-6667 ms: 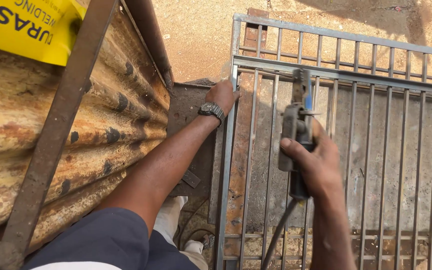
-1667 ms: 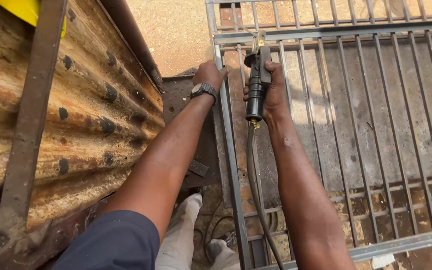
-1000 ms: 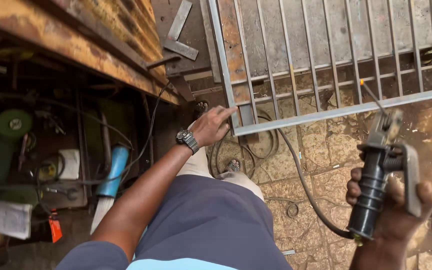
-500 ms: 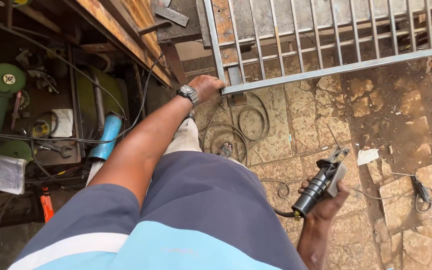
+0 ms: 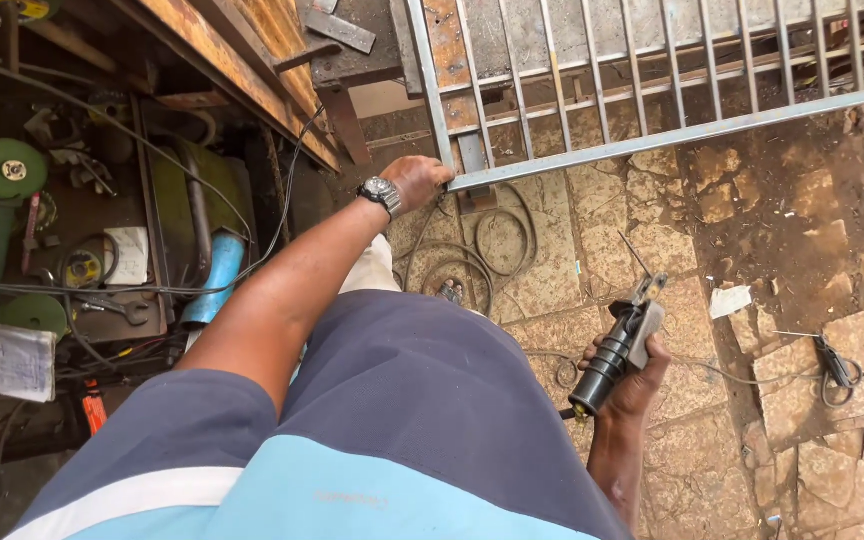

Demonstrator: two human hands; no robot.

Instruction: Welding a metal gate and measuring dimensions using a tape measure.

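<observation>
A barred metal gate point(image 5: 652, 90) fills the frame from twelve to two o'clock, its grey lower rail running from near centre up toward three o'clock over a floor of cracked stone paving point(image 5: 712, 230). At nine to eleven o'clock a rusty workbench point(image 5: 242, 70) overhangs a cluttered shelf holding green grinding discs point(image 5: 7, 168), a blue tube point(image 5: 214, 275) and tangled black cables.

The person's dark blue trouser leg and light blue shirt take up the six o'clock area. The left hand point(image 5: 417, 182), with a wristwatch point(image 5: 380, 192) on the wrist, sits just above centre at about twelve o'clock; its fingers are curled tightly over the gate's lower corner where the upright meets the rail. The right hand point(image 5: 637, 375) hangs at about four o'clock, well apart from the gate, fingers wrapped closed around the black ribbed handle of a welding electrode holder point(image 5: 620, 345). A thin welding rod point(image 5: 636, 257) sticks out of its clamp, pointing toward eleven o'clock.

Loops of welding cable point(image 5: 472, 255) lie on the paving below the left hand. A scrap of white paper point(image 5: 730, 300) lies at three o'clock, and a small earth clamp point(image 5: 837, 362) with its lead rests farther toward four o'clock.
</observation>
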